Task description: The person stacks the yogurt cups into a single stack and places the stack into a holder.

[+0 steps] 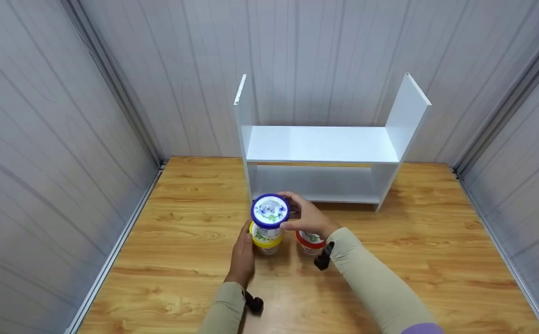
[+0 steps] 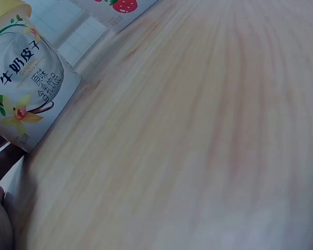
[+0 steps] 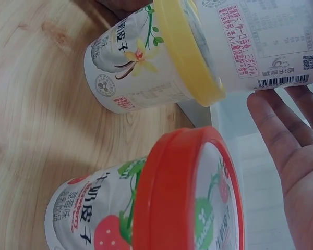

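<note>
A white tub with a blue lid (image 1: 270,211) is pinched between the thumb and fingers of my right hand (image 1: 310,217). Directly beneath it stands a tub with a yellow lid (image 3: 130,67); in the right wrist view the upper tub's base meets the yellow lid. My left hand (image 1: 242,258) holds the yellow-lidded tub from its left side, fingers low around it in the left wrist view. Just right of these, a strawberry-printed tub with a red lid (image 1: 312,240) stands upright on the wooden surface, below my right wrist and touched by neither hand.
A white two-tier shelf (image 1: 322,144) with tall side panels stands behind the tubs, its lower board close to them. Pale panelled walls (image 1: 195,69) enclose the wooden surface (image 1: 181,269) at the back and both sides.
</note>
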